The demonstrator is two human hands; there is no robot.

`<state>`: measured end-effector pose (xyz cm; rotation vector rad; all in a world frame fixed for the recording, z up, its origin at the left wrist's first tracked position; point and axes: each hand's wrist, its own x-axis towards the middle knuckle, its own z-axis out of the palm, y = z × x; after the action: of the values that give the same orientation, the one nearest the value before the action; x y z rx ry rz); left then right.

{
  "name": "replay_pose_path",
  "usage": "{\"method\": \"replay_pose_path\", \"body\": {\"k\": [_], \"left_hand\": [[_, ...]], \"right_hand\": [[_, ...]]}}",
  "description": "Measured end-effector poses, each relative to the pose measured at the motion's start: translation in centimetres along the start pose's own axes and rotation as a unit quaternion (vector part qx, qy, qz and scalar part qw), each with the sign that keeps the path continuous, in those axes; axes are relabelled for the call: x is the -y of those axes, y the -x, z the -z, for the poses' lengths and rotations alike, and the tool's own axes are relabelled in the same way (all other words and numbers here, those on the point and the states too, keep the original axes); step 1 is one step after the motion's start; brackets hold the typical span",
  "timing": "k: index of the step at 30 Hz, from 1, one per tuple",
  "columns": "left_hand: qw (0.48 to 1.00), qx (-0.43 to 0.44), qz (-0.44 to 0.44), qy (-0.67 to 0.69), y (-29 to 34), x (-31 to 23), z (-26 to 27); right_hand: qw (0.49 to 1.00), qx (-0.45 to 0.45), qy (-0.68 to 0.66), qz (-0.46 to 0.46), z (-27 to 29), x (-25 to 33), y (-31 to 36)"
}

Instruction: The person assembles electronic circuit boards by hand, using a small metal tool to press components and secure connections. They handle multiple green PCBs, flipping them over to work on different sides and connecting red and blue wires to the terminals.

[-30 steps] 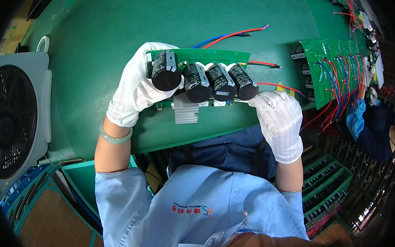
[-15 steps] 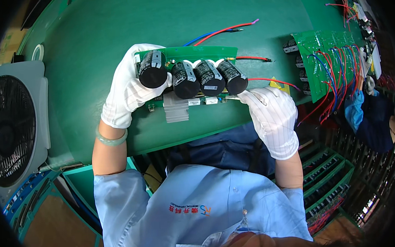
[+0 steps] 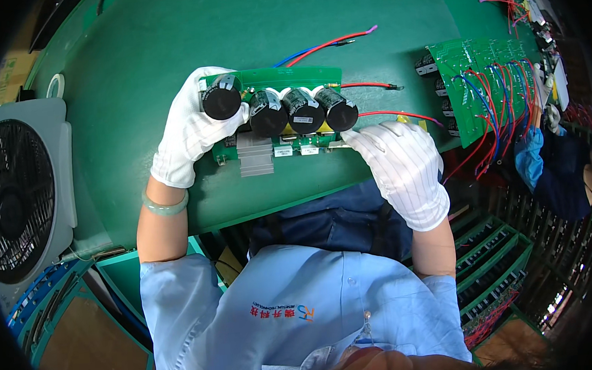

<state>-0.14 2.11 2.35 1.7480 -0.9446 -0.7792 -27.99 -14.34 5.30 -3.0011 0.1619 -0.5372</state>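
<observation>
- Green circuit board: held over the worktop near its front edge, tilted so its capacitors point toward you; whether its lower edge touches down, you cannot tell.
- Your white-gloved left hand pinches the board's left end, thumb beside the end capacitor.
- Your right hand is at the lower right corner, fingers curled together by a small pale piece; cannot tell whether they pinch that or the board's edge.
- Handling, judged: stiff, with much of the weight in its four black cans, so liable to tip toward them. Loose red leads look easiest to strain; glove fabric may slide on smooth cans.
- Best hold: bare edges at both ends, clear of the leads; avoid lifting by the cans or finned heatsink.
- Containers: slatted green crate low at your right, dark parts in rows, red wires bunched at its lower end. Teal bin low at your left; contents unreadable.
</observation>
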Motion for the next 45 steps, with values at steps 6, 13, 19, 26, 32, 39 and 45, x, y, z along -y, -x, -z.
{"method": "replay_pose_path", "body": {"k": [6,13,19,26,32,39,45], "left_hand": [[0.996,0.016,0.065,0.053,-0.4,0.8,0.2],[0.976,0.038,0.1,0.189,-0.6,1.5,0.3],[0.992,0.025,0.068,0.1,-0.6,1.1,0.0],[0.996,0.022,0.022,0.078,-0.2,0.4,-0.1],[0.998,0.01,-0.048,0.027,0.2,0.5,-0.2],[0.996,0.0,-0.087,-0.031,0.5,0.1,-0.1],[0.996,-0.003,-0.087,-0.004,0.7,-0.2,-0.1]], "right_hand": [[0.998,-0.043,-0.037,-0.039,-0.5,0.3,0.1],[0.994,-0.026,-0.087,-0.059,-1.6,2.2,0.3],[0.999,-0.018,-0.045,-0.013,-1.3,2.2,-0.7],[0.999,-0.01,-0.05,-0.01,-1.5,2.1,-0.4],[0.998,-0.024,-0.055,-0.017,-1.6,2.3,-0.4],[0.991,-0.05,-0.12,-0.034,-1.8,2.3,-0.1],[0.999,-0.028,-0.032,-0.029,-1.9,2.9,0.5]]}}
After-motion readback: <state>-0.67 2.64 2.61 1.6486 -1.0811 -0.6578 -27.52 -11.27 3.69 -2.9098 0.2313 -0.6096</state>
